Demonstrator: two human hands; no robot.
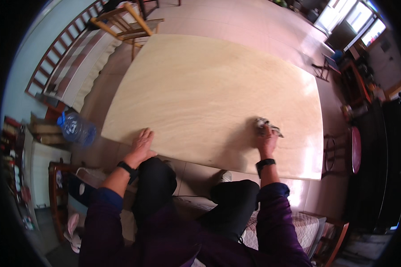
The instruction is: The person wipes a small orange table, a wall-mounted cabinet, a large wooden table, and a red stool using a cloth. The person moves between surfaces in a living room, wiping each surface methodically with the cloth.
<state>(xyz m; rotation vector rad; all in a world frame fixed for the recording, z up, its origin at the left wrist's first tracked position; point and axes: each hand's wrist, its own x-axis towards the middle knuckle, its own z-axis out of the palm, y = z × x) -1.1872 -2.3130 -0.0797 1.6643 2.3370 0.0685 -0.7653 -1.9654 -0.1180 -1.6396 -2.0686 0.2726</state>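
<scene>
Before me stands a pale wooden tabletop (200,90) with a faint wavy grain. My right hand (268,142) grips a crumpled cloth (263,122) against its surface, towards the near right part. Dark and light patches show on the cloth; the fingertips are partly hidden in it. At the near left edge of the tabletop, my left hand (142,145) rests flat with nothing in it. Its fingers lie on the wood and its thumb points along the edge. Both wrists wear black bands.
A wooden chair (130,28) touches the far left corner area. To the left are a clear plastic bottle (77,128) with a blue cap and a slatted wooden bench (73,63) with a checked cover. A round red stool (355,149) stands at right. My knees are under the near edge.
</scene>
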